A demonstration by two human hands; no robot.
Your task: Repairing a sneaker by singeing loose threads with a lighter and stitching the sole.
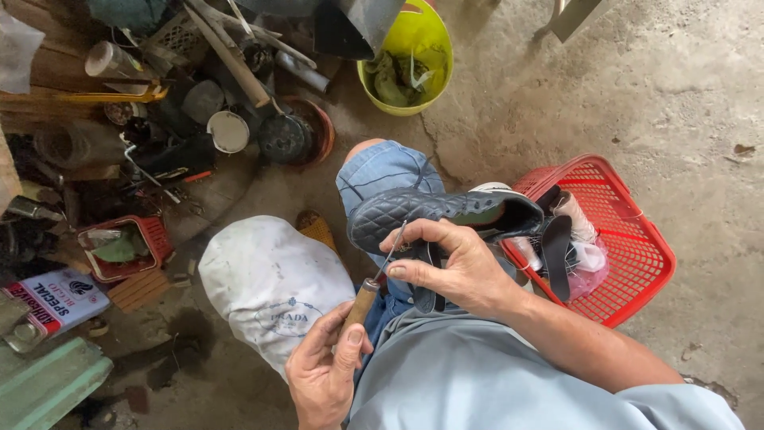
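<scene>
Your left hand [325,370] is wrapped tight round the wooden handle of a thin steel-shafted stitching awl [372,285], thumb lying along the wood, while your right hand [450,267] clamps the black quilted leather shoe [442,213] from above, fingers curled over its side and the thumb pressing near the awl's tip. The shoe rests on your blue-denim knee [382,171], toe pointing left, just in front of your chest.

To stitch cleanly, I would keep the awl shaft in line with the seam, push from the wrist rather than the shoulder, and keep that right thumb beside the point, never ahead of it; a slip there looks like the main risk. Bracing the shoe harder against the knee should stop it rolling.

Going left to right on the concrete floor [676,95]: a flat white-and-red printed carton [60,299] lies at the far left, near a small red plastic crate [127,247]. A round white lid [228,131] sits among dark tools. A white cloth cap with a small printed emblem [270,279] lies just beside your left hand. A lime-green plastic bucket [410,60] stands farther back, and a red mesh plastic basket [621,239] sits at your right, holding straps and pale thread spools.
</scene>
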